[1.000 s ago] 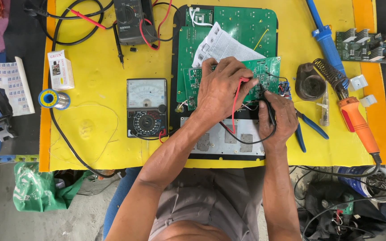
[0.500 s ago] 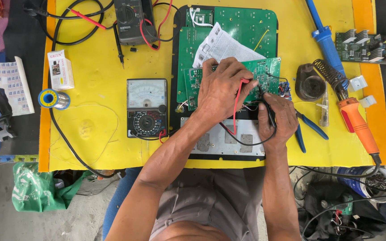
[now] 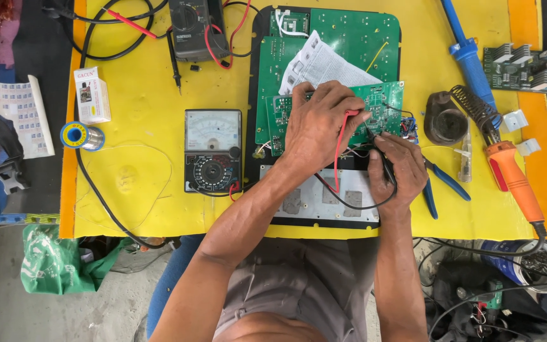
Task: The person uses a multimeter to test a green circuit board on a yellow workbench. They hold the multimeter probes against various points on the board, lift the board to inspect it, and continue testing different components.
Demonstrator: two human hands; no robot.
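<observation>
Nothing has shifted since a second ago: the left hand (image 3: pixel 318 126) pinches the red probe (image 3: pixel 343 136) and the right hand (image 3: pixel 395 170) pinches the black probe (image 3: pixel 381 152) on the small green circuit board (image 3: pixel 384 104) near the yellow worktop's (image 3: pixel 134 177) middle, so probing continues.

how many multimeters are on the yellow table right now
2. An analog multimeter lies left of the green circuit boards, beside the left hand. A dark multimeter sits at the table's far edge, partly cut off. None seem hidden.
</observation>
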